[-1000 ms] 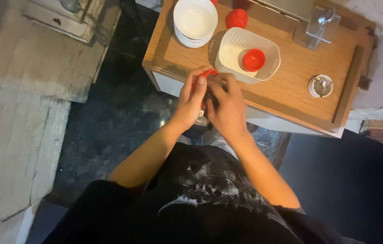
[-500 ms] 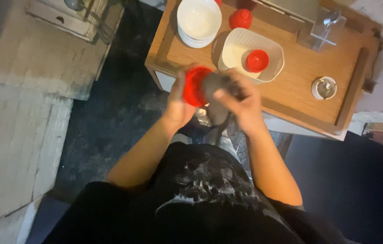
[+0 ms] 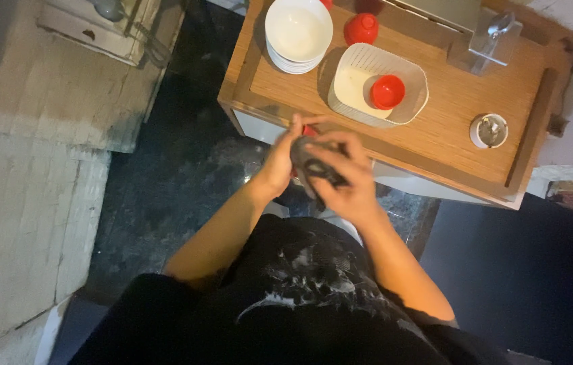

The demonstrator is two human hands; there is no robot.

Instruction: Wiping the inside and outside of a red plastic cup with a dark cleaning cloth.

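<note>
Right hand (image 3: 349, 181) clamps a dark cloth (image 3: 319, 167) against a red lid (image 3: 308, 131) mostly hidden behind the curled left hand (image 3: 282, 157), both hands meeting just off the near edge of the desk (image 3: 435, 122), below the white basket (image 3: 374, 86).

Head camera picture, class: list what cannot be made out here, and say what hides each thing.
1. Small red object, head view: only a sliver shows between the left hand and right hand; its shape is hidden.
2. Dark grey cloth-like thing: fingers cover most of it, so its kind is unclear.
3. Clear glass dispenser and metal box on the wooden tray: cut off by the top edge.
</note>
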